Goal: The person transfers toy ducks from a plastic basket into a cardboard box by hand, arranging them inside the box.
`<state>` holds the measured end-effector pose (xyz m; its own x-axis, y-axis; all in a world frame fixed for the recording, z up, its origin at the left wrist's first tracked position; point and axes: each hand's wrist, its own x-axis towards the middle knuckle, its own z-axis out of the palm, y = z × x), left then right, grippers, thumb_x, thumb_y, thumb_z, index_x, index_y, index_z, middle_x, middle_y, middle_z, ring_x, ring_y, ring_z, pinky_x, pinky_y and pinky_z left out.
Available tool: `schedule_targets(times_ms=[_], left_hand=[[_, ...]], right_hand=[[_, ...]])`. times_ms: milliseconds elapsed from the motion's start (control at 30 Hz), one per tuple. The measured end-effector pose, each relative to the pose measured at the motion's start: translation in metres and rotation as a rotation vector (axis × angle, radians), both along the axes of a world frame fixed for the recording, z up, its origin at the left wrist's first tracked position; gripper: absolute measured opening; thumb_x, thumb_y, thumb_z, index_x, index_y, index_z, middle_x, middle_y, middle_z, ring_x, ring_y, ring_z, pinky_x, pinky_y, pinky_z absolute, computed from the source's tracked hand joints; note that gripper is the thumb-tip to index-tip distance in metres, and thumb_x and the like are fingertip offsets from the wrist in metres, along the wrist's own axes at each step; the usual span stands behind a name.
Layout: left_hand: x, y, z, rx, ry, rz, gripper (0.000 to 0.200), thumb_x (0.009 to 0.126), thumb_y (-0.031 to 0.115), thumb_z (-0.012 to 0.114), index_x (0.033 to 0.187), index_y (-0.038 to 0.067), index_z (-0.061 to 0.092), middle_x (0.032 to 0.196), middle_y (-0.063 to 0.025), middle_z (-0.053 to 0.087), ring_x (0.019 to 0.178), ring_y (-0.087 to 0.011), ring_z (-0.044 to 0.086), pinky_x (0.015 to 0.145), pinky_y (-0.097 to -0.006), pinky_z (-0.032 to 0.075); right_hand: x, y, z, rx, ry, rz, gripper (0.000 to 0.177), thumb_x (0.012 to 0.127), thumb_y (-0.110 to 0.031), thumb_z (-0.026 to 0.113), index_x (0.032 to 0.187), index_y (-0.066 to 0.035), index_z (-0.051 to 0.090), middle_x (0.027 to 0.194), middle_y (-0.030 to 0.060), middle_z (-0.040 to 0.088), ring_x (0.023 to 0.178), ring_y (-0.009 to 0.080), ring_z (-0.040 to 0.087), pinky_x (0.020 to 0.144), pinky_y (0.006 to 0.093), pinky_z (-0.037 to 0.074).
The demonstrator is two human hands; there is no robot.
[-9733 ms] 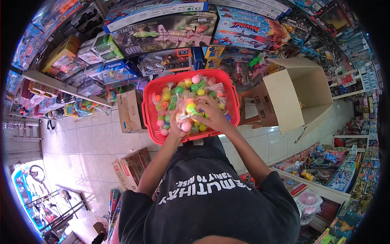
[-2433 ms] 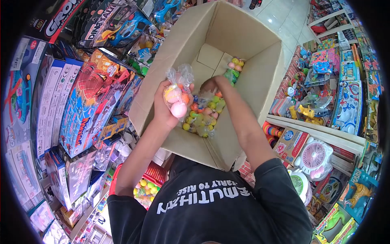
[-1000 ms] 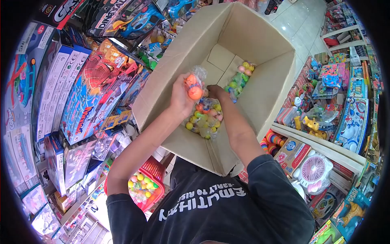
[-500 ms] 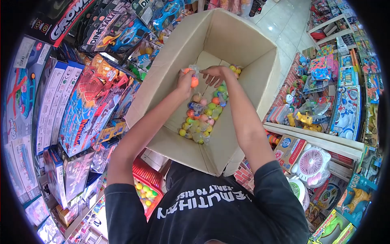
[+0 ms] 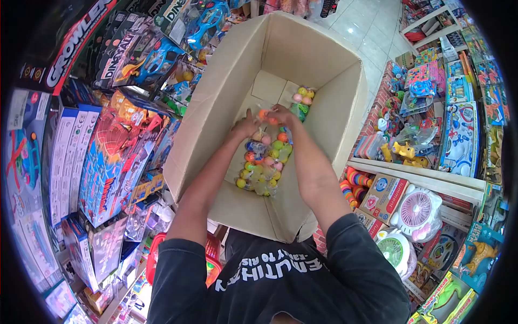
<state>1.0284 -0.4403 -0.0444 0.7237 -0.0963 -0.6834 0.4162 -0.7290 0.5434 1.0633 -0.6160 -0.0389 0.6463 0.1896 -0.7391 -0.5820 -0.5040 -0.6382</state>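
Observation:
Both hands reach down into a large open cardboard box (image 5: pixel 310 40). My right hand (image 5: pixel 283 115) has its fingers closed on a clear plastic pack of orange balls (image 5: pixel 263 114), low inside the box. To the left of that pack is my left hand (image 5: pixel 245 127), with a finger stretched out and apart from the others; its palm side is hidden. Below the hands, several clear packs of small coloured balls (image 5: pixel 264 167), mostly yellow, green, pink and orange, lie on the box floor. Another pack with pink and yellow balls (image 5: pixel 304 96) lies near the far right wall.
Boxed toys, including a Spider-Man box (image 5: pixel 116 156), crowd the left shelves. A red plastic basket (image 5: pixel 214 254) stands below the box, partly behind my arm. On the right are a pink fan (image 5: pixel 416 214), a green fan (image 5: pixel 394 252) and a white shelf edge (image 5: pixel 415 175).
The pack of orange balls has moved lower and slightly right, from my left hand to my right. My right hand has closed; my left has loosened and dropped lower.

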Motion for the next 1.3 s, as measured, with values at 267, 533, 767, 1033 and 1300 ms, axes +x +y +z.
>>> schedule_targets(times_ms=[267, 533, 767, 1033, 1300], left_hand=[[-0.049, -0.004, -0.027, 0.222, 0.086, -0.485, 0.080, 0.072, 0.030, 0.065, 0.133, 0.000, 0.023, 0.129, -0.0210, 0.042, 0.115, -0.0347, 0.047, 0.095, -0.0383, 0.040], [-0.056, 0.001, -0.066, -0.041, -0.080, -0.495, 0.059, 0.069, 0.024, 0.069, 0.121, 0.005, 0.046, 0.117, -0.0206, 0.050, 0.109, -0.0310, 0.051, 0.093, -0.0354, 0.041], [-0.047, 0.018, -0.048, -0.472, 0.185, -0.527, 0.084, 0.065, 0.023, 0.072, 0.136, 0.009, 0.028, 0.128, -0.0156, 0.044, 0.114, -0.0241, 0.047, 0.094, -0.0324, 0.040], [-0.034, 0.012, -0.034, -0.110, 0.366, -0.646, 0.097, 0.062, 0.036, 0.072, 0.139, 0.010, 0.020, 0.135, -0.0149, 0.038, 0.116, -0.0286, 0.046, 0.096, -0.0397, 0.039], [-0.032, 0.013, 0.008, -0.257, 0.398, -0.405, 0.069, 0.067, 0.035, 0.069, 0.127, 0.009, 0.046, 0.123, -0.0115, 0.052, 0.111, -0.0263, 0.050, 0.093, -0.0342, 0.041]], right_hand=[[-0.041, 0.020, -0.033, -0.346, -0.260, 0.221, 0.052, 0.063, -0.025, 0.071, 0.107, -0.005, 0.051, 0.101, 0.0179, 0.061, 0.092, 0.0318, 0.060, 0.079, 0.0365, 0.048], [-0.035, 0.019, -0.019, -0.492, -0.333, 0.450, 0.046, 0.064, -0.018, 0.072, 0.106, -0.007, 0.057, 0.099, 0.0183, 0.062, 0.096, 0.0316, 0.060, 0.082, 0.0383, 0.049], [-0.010, 0.013, -0.037, -0.528, -0.268, 0.791, 0.040, 0.058, -0.023, 0.073, 0.094, -0.006, 0.064, 0.094, 0.0128, 0.065, 0.088, 0.0288, 0.062, 0.076, 0.0371, 0.051], [-0.022, 0.012, -0.039, -0.591, -0.407, 0.779, 0.037, 0.058, -0.020, 0.071, 0.093, -0.007, 0.065, 0.093, 0.0135, 0.065, 0.088, 0.0280, 0.062, 0.077, 0.0362, 0.051], [0.001, 0.007, -0.024, -0.432, -0.002, 0.818, 0.031, 0.064, -0.017, 0.070, 0.089, -0.001, 0.064, 0.089, 0.0167, 0.066, 0.083, 0.0250, 0.065, 0.069, 0.0336, 0.053]])
